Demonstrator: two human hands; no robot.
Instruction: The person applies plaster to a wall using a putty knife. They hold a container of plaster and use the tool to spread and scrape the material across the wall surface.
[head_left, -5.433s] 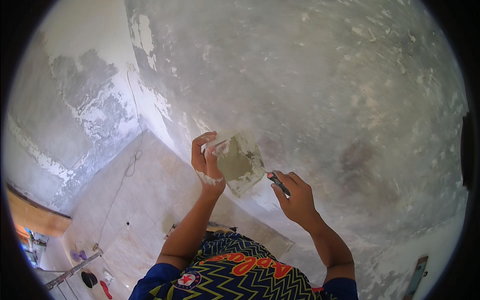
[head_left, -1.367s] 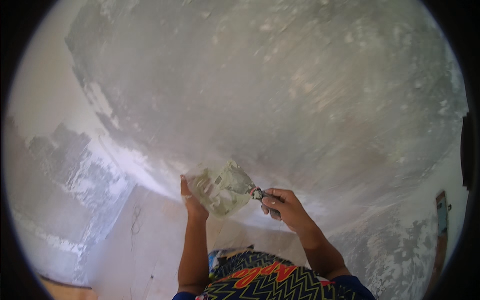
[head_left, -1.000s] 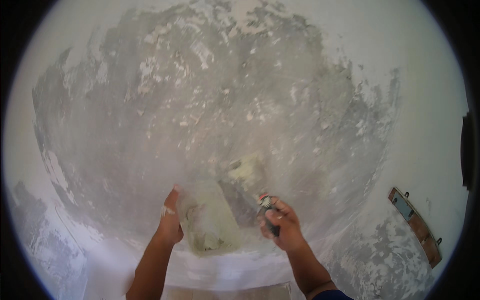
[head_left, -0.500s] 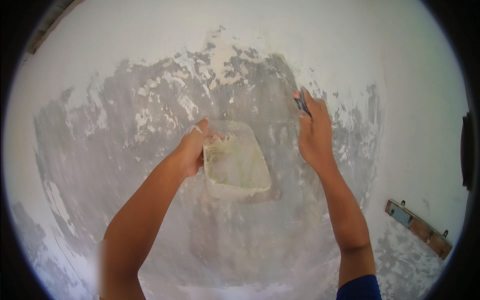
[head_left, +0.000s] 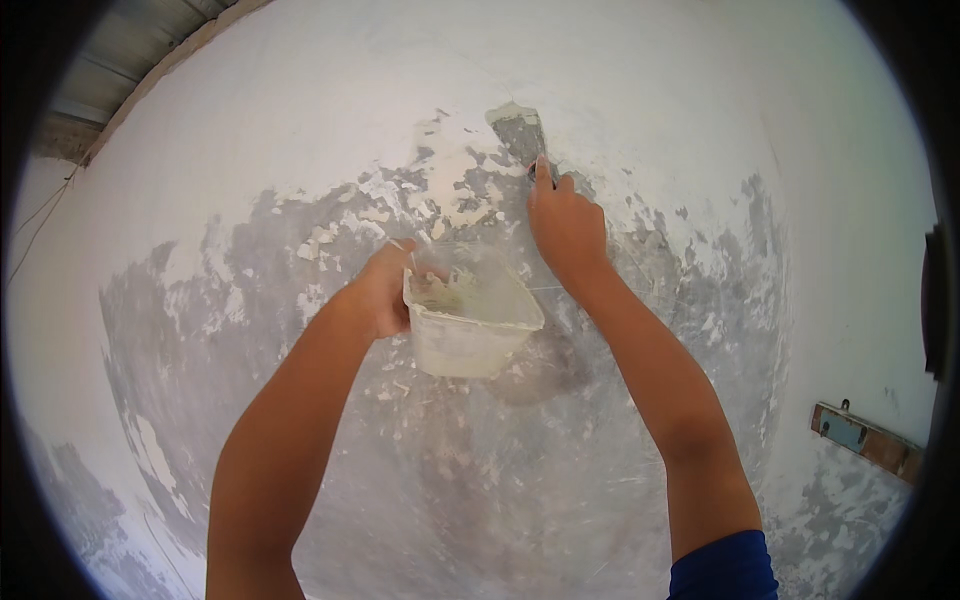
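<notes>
**Scraper on the Wall, Tub Held Close**

Right hand (head_left: 566, 225) raised toward 12 o'clock, fingers clenched around the handle of a scraper (head_left: 520, 133). Blade pressed flat against the wall (head_left: 640, 60), grey with paste, sitting just above the fingertips at the edge where white coat meets grey patch. Left hand (head_left: 382, 290) near the centre, at about 9 o'clock from the tub (head_left: 468, 325), fingers grasping its rim. Tub white, rectangular, smeared with pale paste inside and out, tilted slightly, held just below and left of the right hand, close to the wall. Wall mottled: grey bare patches in the middle, flecks of white filler scattered through, smoother white around. Wooden block with a blue piece (head_left: 866, 442) fixed at 4 o'clock, well apart from both hands. Blue sleeve (head_left: 722, 565) at 5 o'clock. Roof edge (head_left: 130, 70) at 10 o'clock.
</notes>
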